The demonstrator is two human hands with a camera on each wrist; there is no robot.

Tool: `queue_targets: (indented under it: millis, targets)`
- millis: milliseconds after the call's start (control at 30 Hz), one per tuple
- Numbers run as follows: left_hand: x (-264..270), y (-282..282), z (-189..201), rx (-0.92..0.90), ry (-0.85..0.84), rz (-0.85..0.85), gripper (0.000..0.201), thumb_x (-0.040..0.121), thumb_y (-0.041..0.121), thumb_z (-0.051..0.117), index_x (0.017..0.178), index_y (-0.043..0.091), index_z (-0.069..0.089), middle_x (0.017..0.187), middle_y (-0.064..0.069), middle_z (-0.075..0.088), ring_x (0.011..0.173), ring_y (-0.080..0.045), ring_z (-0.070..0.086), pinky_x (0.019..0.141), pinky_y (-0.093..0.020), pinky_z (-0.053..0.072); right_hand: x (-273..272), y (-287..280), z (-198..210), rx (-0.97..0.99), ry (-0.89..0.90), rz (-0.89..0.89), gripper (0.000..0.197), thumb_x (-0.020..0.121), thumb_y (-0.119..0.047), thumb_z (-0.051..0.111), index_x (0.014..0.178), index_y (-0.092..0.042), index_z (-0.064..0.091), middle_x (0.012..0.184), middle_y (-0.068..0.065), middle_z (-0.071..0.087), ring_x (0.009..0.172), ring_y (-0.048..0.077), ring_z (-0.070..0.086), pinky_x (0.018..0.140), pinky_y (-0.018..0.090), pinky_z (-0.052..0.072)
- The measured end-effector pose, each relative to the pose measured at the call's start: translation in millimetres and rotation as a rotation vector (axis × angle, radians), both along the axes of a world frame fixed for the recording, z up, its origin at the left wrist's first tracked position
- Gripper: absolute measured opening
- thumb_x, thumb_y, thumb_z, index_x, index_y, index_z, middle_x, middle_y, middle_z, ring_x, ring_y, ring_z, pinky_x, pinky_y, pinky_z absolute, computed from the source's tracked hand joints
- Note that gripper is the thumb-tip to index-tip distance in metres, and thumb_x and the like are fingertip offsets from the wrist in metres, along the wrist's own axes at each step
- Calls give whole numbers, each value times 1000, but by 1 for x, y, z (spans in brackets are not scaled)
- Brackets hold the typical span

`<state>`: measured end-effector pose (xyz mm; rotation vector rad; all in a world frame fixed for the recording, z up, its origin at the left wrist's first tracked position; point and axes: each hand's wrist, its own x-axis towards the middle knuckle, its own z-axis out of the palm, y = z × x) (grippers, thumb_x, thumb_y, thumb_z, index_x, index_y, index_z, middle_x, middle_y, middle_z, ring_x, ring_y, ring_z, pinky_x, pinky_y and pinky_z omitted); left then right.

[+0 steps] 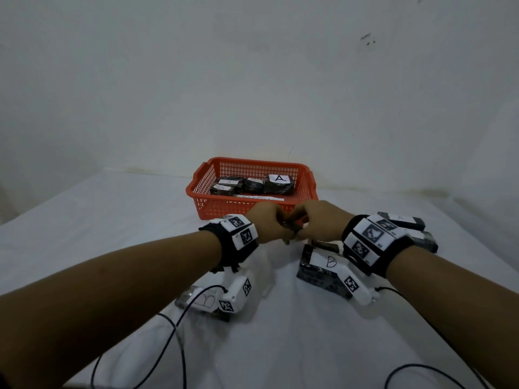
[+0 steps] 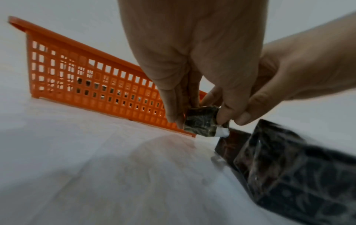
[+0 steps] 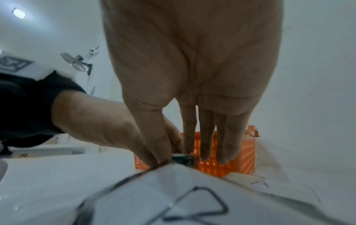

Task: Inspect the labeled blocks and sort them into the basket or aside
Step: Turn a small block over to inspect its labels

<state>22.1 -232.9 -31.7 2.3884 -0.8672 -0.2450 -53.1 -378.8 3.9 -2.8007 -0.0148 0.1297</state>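
Left hand (image 1: 266, 223) and right hand (image 1: 320, 220) fingertips pinching one small dark block (image 2: 201, 120), just before orange basket (image 1: 202, 189).

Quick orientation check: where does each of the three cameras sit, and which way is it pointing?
Head: high, looking forward and down at the basket; both forearms, left hand, right hand show.
Left wrist: low over the cloth, along the left hand's fingers toward the held block.
Right wrist: low, along the right palm toward the basket.
All three share the basket.

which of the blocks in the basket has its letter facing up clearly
The block at the right end of the orange basket, block A: its white label shows a bold A. The other blocks' labels are too faint to read.
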Motion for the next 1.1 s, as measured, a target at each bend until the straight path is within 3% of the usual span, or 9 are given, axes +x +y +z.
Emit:
queue_targets:
  millis: [100,267,333,433,600,733,900,967,1100]
  targets:
    - [2,12,7,-100,31,-32,35,78,29,84,110,19,75,100,2,77,92,-15,73,89,-40,61,-4,-6,4,111,-91,-21,46,82,-21,85,125,-19,69,118,-3,72,109,15,68,96,29,54]
    - [2,26,8,-345,106,-45,49,77,27,86,123,16,71,107,1,77,99,-15,73,96,-42,59,-6,-10,8,235,-207,-47,41,78,-24,88,117,-25,73,108,-9,74,100,8,71,91,27,58]
    - [0,30,7,-423,149,-55,56,75,31,87,127,17,69,110,2,77,101,-12,74,97,-40,59,-10,-8,11,277,-260,-53,38,79,-24,88,115,-23,76,105,-9,75,95,7,71,88,25,58]
    - [-4,35,11,-492,157,-63,44,80,25,85,121,15,73,107,1,79,98,-12,75,96,-38,59,-14,-7,14,390,-309,-81,37,78,-19,88,114,-21,77,101,-8,78,93,7,74,89,27,58]
    - [-12,43,23,-566,210,-108,35,87,17,78,121,8,73,106,-8,79,96,-24,76,88,-32,62,-20,-3,9,596,-340,-89,36,84,-16,81,120,-19,75,110,-1,78,104,16,74,101,41,57]
    - [-16,52,32,-601,249,-115,34,90,19,75,123,10,73,109,-6,78,97,-23,76,88,-32,61,-26,2,8,864,-272,-60,42,87,-14,79,128,-13,72,119,7,76,113,24,72,105,49,55]
    - [-14,67,34,-623,323,-128,37,94,14,70,131,8,68,122,-8,74,109,-22,73,96,-37,59,-27,15,12,819,-344,-32,42,83,-21,85,123,-14,75,112,2,80,108,13,74,105,37,55]
    - [-15,72,34,-656,389,-150,38,95,11,68,133,4,65,124,-10,73,113,-23,71,99,-39,57,-26,18,15,824,-355,-40,39,84,-19,84,122,-13,76,110,4,80,107,15,75,104,39,56]
    - [-15,77,36,-660,334,-101,33,94,5,68,126,0,69,117,-14,75,107,-27,74,95,-37,59,-24,23,17,862,-345,-52,34,84,-14,83,117,-11,77,108,7,80,105,20,75,103,42,57]
